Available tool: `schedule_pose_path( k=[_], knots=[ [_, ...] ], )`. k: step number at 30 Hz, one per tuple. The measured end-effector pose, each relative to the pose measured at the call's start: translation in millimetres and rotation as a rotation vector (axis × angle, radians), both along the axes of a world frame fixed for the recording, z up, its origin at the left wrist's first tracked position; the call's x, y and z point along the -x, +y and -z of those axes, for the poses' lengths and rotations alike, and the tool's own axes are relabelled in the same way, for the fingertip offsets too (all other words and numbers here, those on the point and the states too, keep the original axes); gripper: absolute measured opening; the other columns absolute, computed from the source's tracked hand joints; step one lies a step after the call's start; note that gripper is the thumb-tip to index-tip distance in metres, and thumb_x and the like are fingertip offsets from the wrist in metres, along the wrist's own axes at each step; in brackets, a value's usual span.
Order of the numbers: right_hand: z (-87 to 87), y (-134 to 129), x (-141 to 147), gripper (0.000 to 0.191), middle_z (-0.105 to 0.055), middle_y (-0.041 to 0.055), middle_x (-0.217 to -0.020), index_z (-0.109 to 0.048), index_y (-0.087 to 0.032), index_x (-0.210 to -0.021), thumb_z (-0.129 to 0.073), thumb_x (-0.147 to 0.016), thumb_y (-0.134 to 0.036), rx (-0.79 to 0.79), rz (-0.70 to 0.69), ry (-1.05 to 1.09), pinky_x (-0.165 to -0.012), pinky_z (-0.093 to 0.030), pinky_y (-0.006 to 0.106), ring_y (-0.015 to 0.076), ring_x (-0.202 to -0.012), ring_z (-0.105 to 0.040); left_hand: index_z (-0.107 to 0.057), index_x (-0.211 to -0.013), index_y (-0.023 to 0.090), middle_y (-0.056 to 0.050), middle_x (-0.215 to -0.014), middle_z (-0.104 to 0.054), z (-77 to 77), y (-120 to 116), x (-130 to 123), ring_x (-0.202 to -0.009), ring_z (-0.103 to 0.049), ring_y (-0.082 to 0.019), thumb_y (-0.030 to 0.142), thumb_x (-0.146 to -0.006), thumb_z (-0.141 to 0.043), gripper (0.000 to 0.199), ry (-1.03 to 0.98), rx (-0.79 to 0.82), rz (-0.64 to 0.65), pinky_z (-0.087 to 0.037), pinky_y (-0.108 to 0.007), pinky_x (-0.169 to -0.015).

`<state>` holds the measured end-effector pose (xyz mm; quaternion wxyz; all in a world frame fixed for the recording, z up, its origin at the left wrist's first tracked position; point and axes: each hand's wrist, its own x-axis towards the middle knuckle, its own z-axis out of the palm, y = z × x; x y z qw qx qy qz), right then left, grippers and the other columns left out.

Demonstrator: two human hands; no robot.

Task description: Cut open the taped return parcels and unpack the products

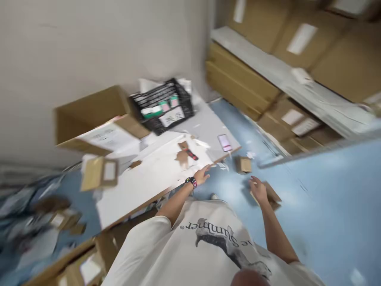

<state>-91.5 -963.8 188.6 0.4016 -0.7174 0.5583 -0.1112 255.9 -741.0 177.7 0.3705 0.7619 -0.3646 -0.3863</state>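
My left hand (202, 176), with a dark watch (191, 182) on its wrist, is at the front edge of the white worktable (143, 182). Its fingers are stretched out and hold nothing. Just beyond it on the table lies a red and black cutter (191, 154), beside torn brown cardboard pieces (182, 157). Out to the right, over the blue floor, my right hand (258, 191) has curled fingers and grips a small brown cardboard box (272, 195). The hand and wrist cover part of this box, and blur softens the grip.
A large open carton (89, 115), a black crate (160, 105) with small packs and a phone (224, 143) are on the table. A small box (243, 165) sits on the floor. Shelving (285, 75) with cartons stands right; scattered packaging (38, 226) covers the left floor.
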Motion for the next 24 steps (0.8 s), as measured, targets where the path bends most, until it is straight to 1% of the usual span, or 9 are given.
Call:
schedule_pose_path(
  k=[2,5,8,10,14,17,19,21,24],
  knots=[
    [4.6,-15,-75,0.054,-0.086,0.0170,-0.122,-0.080,-0.020,-0.130,-0.062,-0.090,-0.052,-0.001,-0.240,-0.035,-0.100,-0.066,0.051,0.0321,-0.094,-0.083,-0.063,-0.165,0.027,-0.014,-0.144,-0.081,-3.7,55,-39,-0.089,-0.080,-0.023,0.035,-0.091,-0.080,0.076,0.044,0.003,-0.283,-0.066,-0.045,-0.101],
    [-9.2,-12,-192,0.057,-0.086,0.0181,-0.123,-0.080,-0.018,-0.132,-0.062,-0.089,-0.052,0.053,-0.518,-0.113,-0.097,-0.066,0.049,0.0308,-0.091,-0.082,-0.065,-0.161,0.025,-0.015,-0.144,-0.080,-16.3,140,-93,-0.092,-0.079,-0.022,0.035,-0.093,-0.074,0.068,0.071,0.075,-0.680,-0.067,-0.044,-0.098],
    [-33.7,20,-291,0.059,-0.086,0.0176,-0.124,-0.080,-0.018,-0.134,-0.062,-0.090,-0.051,0.093,-0.670,-0.183,-0.094,-0.066,0.047,0.0289,-0.089,-0.080,-0.067,-0.157,0.022,-0.017,-0.145,-0.078,-30.6,225,-139,-0.113,-0.079,-0.028,0.030,-0.096,-0.068,0.062,-0.112,0.126,-0.973,-0.065,-0.048,-0.104],
    [-47.6,54,-346,0.057,-0.086,0.0173,-0.124,-0.080,-0.018,-0.135,-0.062,-0.091,-0.050,0.087,-0.723,-0.207,-0.094,-0.066,0.046,0.0283,-0.088,-0.080,-0.065,-0.158,0.020,-0.019,-0.154,-0.072,-40.1,281,-170,-0.132,-0.073,-0.034,0.028,-0.096,-0.066,0.063,-0.307,0.071,-1.100,-0.061,-0.053,-0.113],
    [-62.9,136,-427,0.050,-0.086,0.0162,-0.126,-0.081,-0.020,-0.133,-0.064,-0.094,-0.044,0.042,-0.873,-0.220,-0.101,-0.065,0.047,0.0299,-0.101,-0.082,-0.049,-0.170,0.013,-0.024,-0.173,-0.052,-58.9,387,-236,-0.166,-0.044,-0.040,0.031,-0.092,-0.074,0.084,-0.565,-0.213,-1.192,-0.035,-0.060,-0.139],
    [-69.2,187,-464,0.047,-0.086,0.0141,-0.130,-0.080,-0.022,-0.137,-0.066,-0.097,-0.040,-0.006,-1.017,-0.197,-0.101,-0.065,0.045,0.0276,-0.102,-0.082,-0.033,-0.177,0.010,-0.031,-0.185,-0.030,-65.1,446,-283,-0.174,-0.025,-0.047,0.044,-0.083,-0.087,0.114,-0.558,-0.430,-1.204,-0.024,-0.065,-0.141],
    [-76.5,210,-477,0.046,-0.085,0.0129,-0.133,-0.079,-0.023,-0.140,-0.066,-0.099,-0.037,-0.007,-1.068,-0.176,-0.099,-0.066,0.044,0.0251,-0.096,-0.082,-0.027,-0.180,0.012,-0.032,-0.188,-0.019,-60.9,470,-310,-0.173,-0.020,-0.054,0.052,-0.075,-0.094,0.131,-0.498,-0.521,-1.167,-0.025,-0.069,-0.138],
    [-91.6,225,-484,0.042,-0.085,0.0121,-0.133,-0.080,-0.024,-0.138,-0.066,-0.100,-0.032,0.028,-1.077,-0.150,-0.099,-0.066,0.043,0.0241,-0.094,-0.082,-0.024,-0.180,0.014,-0.033,-0.186,-0.019,-50.8,482,-331,-0.170,-0.022,-0.057,0.056,-0.070,-0.095,0.138,-0.444,-0.577,-1.088,-0.028,-0.071,-0.134],
    [-138.8,237,-489,0.031,-0.086,0.0113,-0.123,-0.084,-0.023,-0.128,-0.066,-0.103,-0.027,0.106,-1.060,-0.181,-0.095,-0.068,0.041,0.0239,-0.092,-0.082,-0.026,-0.178,0.014,-0.032,-0.177,-0.034,-34.7,487,-350,-0.164,-0.032,-0.054,0.056,-0.068,-0.093,0.136,-0.431,-0.613,-1.017,-0.030,-0.069,-0.132]
  ],
)
